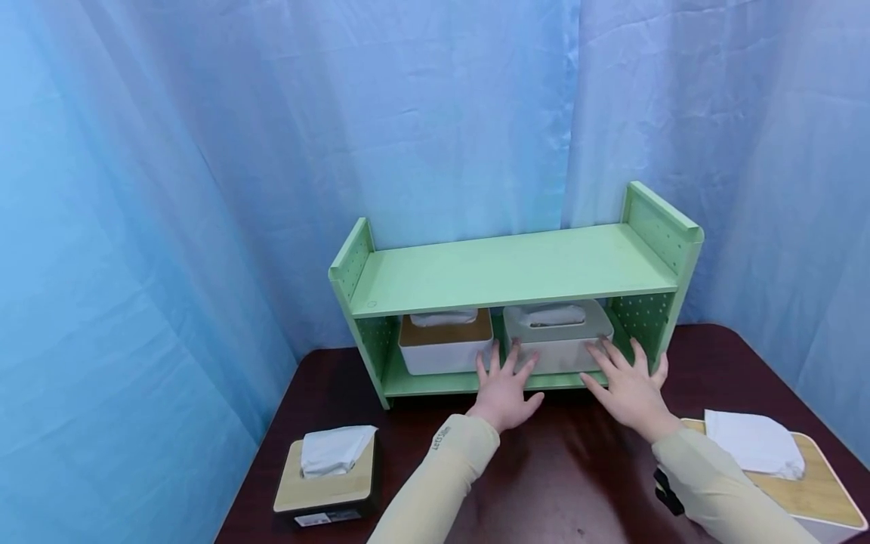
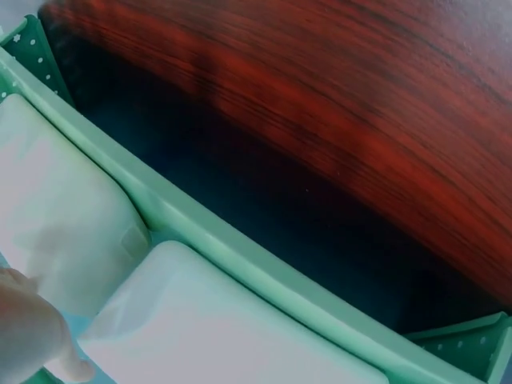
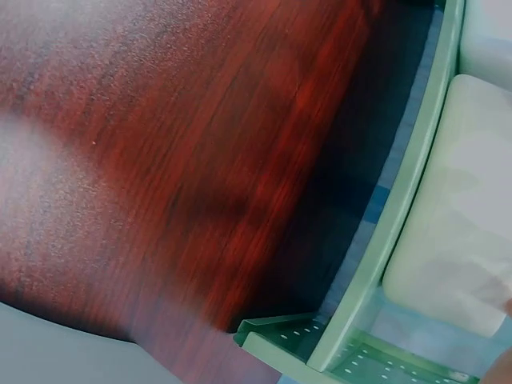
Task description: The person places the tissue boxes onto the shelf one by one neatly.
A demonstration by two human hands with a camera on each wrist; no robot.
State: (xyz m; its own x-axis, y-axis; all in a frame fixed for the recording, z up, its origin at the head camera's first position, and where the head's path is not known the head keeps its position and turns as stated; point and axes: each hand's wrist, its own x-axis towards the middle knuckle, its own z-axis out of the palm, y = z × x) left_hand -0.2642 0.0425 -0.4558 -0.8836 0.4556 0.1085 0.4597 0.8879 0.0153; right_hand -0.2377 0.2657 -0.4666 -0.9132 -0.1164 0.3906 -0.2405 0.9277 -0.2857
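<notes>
A green two-tier shelf [image 1: 516,268] stands at the back of the table. On its lower tier sit two tissue boxes side by side: a white one with a brown lid [image 1: 446,355] on the left and a white one with a grey lid [image 1: 560,353] on the right. My left hand [image 1: 504,393], fingers spread, is at the front of the grey-lidded box near the gap between the two. Spread fingers also show on my right hand [image 1: 628,385], by that box's right front corner. Whether the fingertips touch the box I cannot tell. Neither hand grips anything.
A black tissue box with a wooden lid [image 1: 326,483] sits at the table's left front. Another wooden-lidded tissue box [image 1: 809,483], white-sided, lies at the right beside my right forearm. Blue curtains [image 1: 469,121] hang behind and at both sides of the dark red table [image 1: 544,483].
</notes>
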